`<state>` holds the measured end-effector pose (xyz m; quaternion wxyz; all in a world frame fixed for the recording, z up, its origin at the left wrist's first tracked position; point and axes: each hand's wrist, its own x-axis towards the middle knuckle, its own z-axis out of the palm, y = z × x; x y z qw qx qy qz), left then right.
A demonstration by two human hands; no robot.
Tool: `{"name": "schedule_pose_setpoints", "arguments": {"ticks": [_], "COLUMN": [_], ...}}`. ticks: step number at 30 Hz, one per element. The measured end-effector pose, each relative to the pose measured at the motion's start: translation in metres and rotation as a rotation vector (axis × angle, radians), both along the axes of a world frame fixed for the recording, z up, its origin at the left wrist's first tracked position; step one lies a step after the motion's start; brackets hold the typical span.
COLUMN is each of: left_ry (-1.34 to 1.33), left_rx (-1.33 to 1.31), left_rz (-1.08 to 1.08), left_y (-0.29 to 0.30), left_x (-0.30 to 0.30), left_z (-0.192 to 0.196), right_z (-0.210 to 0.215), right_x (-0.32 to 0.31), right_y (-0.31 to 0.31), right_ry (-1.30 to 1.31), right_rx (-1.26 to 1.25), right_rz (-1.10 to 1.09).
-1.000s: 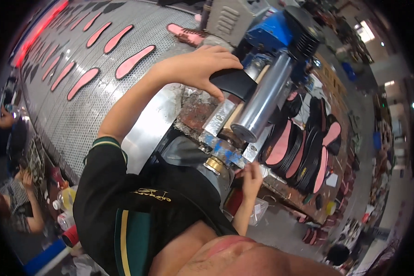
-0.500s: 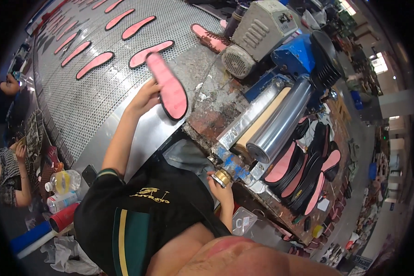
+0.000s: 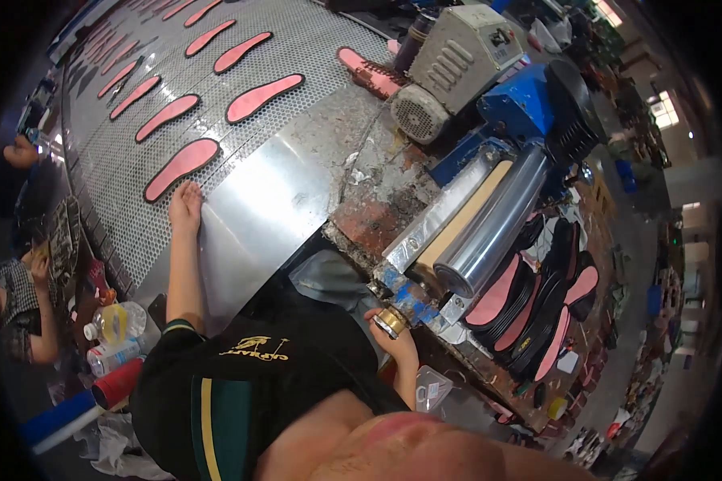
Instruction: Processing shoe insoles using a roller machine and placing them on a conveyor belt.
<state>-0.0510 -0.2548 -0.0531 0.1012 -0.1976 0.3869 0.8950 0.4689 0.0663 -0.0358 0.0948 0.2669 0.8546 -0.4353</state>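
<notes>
Right hand (image 3: 395,341) partly behind brass-coloured knob (image 3: 390,321); most fingers hidden, grip unclear. Left hand (image 3: 186,207) just beside pink insole (image 3: 181,168); contact at fingertips cannot be told. Far insoles (image 3: 103,40) on perforated surface (image 3: 120,204) too small to count; topmost cut by upper edge. Beige strip (image 3: 472,210) partly covered by metal roller (image 3: 493,232). Stacked soles (image 3: 529,309) overlap, lower ones mostly hidden. Co-worker (image 3: 20,301) cut by dark rim; item at that person's fingers too small to identify. Clutter along far right blurred.
</notes>
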Motion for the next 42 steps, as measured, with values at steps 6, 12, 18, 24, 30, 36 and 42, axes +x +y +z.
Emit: {"name": "schedule_pose_setpoints", "arguments": {"ticks": [6, 12, 18, 24, 30, 36, 42], "left_ry": [0.399, 0.682, 1.37, 1.405, 1.429, 1.348, 1.001], "left_rx": [-0.737, -0.806, -1.2, -1.159, -1.128, -1.091, -0.812], "left_rz": [-0.245, -0.651, -0.702, -0.649, -0.654, -0.719, -1.179], "left_y": [0.092, 0.184, 0.243, 0.236, 0.24, 0.237, 0.248], "left_x": [0.048, 0.102, 0.153, 0.151, 0.152, 0.148, 0.108], "left_z": [0.035, 0.057, 0.054, 0.051, 0.052, 0.048, 0.066], "right_z": [0.135, 0.322, 0.401, 0.399, 0.391, 0.312, 0.241], "right_x": [-0.015, -0.03, -0.125, -0.176, -0.139, -0.003, 0.079], "right_y": [0.01, 0.075, 0.212, 0.28, 0.283, 0.202, 0.147], "right_ry": [0.226, 0.595, 0.95, 0.65, 1.341, 1.692, 1.514], "right_rx": [-0.408, 0.032, 0.941, 1.093, 0.317, -0.034, 0.019], "right_rz": [0.233, 0.235, -0.428, -0.479, -0.631, -1.138, -1.395]}}
